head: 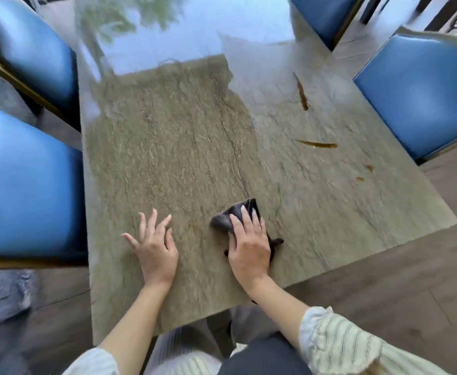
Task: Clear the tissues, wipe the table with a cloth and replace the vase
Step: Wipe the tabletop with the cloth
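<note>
Cloth (231, 216) first: it is the dark bunched rag lying on the stone table (173, 147), near the edge closest to you and a little right of the middle. In the head view, the only one you have, your right hand (249, 244) lies flat on top of it, fingers straight and pressing down, not curled round it; the rag pokes out ahead of your fingertips and a corner trails out by the wrist side. Your left hand (154, 246) rests on the bare stone just beside, palm down, fingers spread and loose, holding nothing. It looks to be steadying you.

No tissues and no vase show anywhere in this view, so by my reading you are in the wiping step, with the vase yet to go back.

What the next stroke turns on is the brown streaks (316, 144). They lie ahead of your right hand and off to its right, well apart from the rag: one long smear runs roughly across the table, another (301, 92) farther off runs more or less away from you, and two small spots (364, 173) sit near the right edge. Your right hand is plainly the nearer one, so I would push the rag forward and rightward, across the near smear's length.

Blue chairs (422, 93) stand close to both long sides.
</note>
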Tool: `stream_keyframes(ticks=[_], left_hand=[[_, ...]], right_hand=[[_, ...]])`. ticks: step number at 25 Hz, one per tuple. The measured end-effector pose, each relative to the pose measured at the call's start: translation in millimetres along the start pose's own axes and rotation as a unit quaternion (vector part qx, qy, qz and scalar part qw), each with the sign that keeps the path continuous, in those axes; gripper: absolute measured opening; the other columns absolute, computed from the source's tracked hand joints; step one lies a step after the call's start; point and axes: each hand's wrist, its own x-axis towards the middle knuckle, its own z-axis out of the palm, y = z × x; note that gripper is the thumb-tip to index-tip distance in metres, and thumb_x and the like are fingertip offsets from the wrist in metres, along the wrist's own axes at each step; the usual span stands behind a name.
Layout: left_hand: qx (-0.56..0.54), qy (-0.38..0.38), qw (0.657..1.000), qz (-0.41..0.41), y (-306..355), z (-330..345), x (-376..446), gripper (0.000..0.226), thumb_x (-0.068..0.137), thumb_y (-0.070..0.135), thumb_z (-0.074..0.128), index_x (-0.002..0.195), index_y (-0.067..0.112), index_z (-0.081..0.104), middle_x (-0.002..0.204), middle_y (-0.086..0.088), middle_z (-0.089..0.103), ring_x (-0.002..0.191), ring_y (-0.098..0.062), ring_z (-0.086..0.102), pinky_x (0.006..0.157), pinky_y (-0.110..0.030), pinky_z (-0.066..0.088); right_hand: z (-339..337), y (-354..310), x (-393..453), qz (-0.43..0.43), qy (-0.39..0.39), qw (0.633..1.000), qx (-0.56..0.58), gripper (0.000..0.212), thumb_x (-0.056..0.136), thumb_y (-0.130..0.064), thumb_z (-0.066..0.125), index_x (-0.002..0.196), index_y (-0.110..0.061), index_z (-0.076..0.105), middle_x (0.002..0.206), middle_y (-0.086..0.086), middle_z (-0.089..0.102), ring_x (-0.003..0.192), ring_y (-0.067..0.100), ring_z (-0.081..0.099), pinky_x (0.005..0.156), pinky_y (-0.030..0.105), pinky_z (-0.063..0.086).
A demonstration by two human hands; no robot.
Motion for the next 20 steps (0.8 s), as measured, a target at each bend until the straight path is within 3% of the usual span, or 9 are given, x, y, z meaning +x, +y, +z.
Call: stream_keyframes(ticks=[3,6,8,11,15,17,20], left_hand=[[-0.002,0.018,1.0,-0.008,2.7,-1.4,2.3,0.038,0.087,0.0,0.055,0.122,0.013,0.062,0.142,-0.01,0.05,0.143,-0.031,0.027,0.116,-0.052,-0.005],[-0.012,-0.028,0.999,0.034,-3.1,-2.1,0.5,0.036,0.09,0.006,0.057,0.125,0.011,0.06,0.142,-0.009,0.049,0.143,-0.028,0.028,0.118,-0.049,0.004],[-0.022,-0.082,0.995,0.059,-8.3,-3.0,-3.7,0.041,0.093,0.015,0.055,0.134,0.011,0.053,0.149,-0.006,0.041,0.145,-0.022,0.02,0.12,-0.043,0.006],[-0.037,-0.121,0.989,0.072,-14.1,-7.2,-4.2,0.047,0.096,0.021,0.051,0.141,0.013,0.043,0.154,-0.001,0.03,0.146,-0.013,0.009,0.12,-0.031,0.001],[-0.042,-0.131,0.988,0.071,-14.9,-10.5,-1.8,0.047,0.096,0.022,0.05,0.142,0.015,0.042,0.155,0.0,0.028,0.147,-0.015,0.009,0.118,-0.028,0.0],[-0.036,-0.137,0.988,0.069,-14.7,-10.1,-2.4,0.047,0.096,0.022,0.05,0.142,0.015,0.042,0.155,0.0,0.028,0.148,-0.017,0.009,0.118,-0.028,0.0],[-0.016,-0.143,0.988,0.059,-11.5,-9.4,0.9,0.046,0.096,0.019,0.049,0.141,0.012,0.043,0.155,-0.004,0.029,0.148,-0.022,0.011,0.12,-0.035,0.005]], right_hand=[[2.5,-27.0,-50.5,-0.16,-0.084,0.983,0.041,0.038,0.091,-0.023,0.053,0.129,-0.021,0.057,0.146,0.005,0.045,0.14,0.026,0.034,0.115,0.044,0.028],[-6.8,3.5,-33.7,-0.26,-0.115,0.958,0.043,0.039,0.09,-0.024,0.054,0.128,-0.021,0.058,0.145,0.002,0.047,0.14,0.024,0.035,0.115,0.042,0.027],[-18.5,43.7,-5.1,-0.22,-0.099,0.97,0.018,0.038,0.091,-0.026,0.053,0.128,-0.019,0.058,0.143,0.001,0.049,0.137,0.024,0.039,0.114,0.044,0.03],[-37.4,97.1,28.9,-0.061,-0.047,0.997,-0.017,0.04,0.093,-0.032,0.044,0.127,-0.016,0.058,0.141,0.006,0.051,0.132,0.029,0.044,0.109,0.048,0.036],[-25.1,59.6,27.3,0.142,0.01,0.989,-0.027,0.037,0.088,-0.02,0.052,0.123,-0.011,0.06,0.139,0.014,0.051,0.129,0.038,0.045,0.108,0.052,0.036],[-14.4,23.4,8.9,0.111,0.0,0.994,-0.016,0.038,0.088,-0.02,0.052,0.125,-0.014,0.059,0.142,0.013,0.049,0.13,0.036,0.044,0.111,0.049,0.033],[-2.5,-10.2,-27.9,-0.059,-0.066,0.996,0.015,0.039,0.09,-0.025,0.051,0.128,-0.019,0.058,0.146,0.006,0.046,0.136,0.029,0.039,0.114,0.045,0.029]])
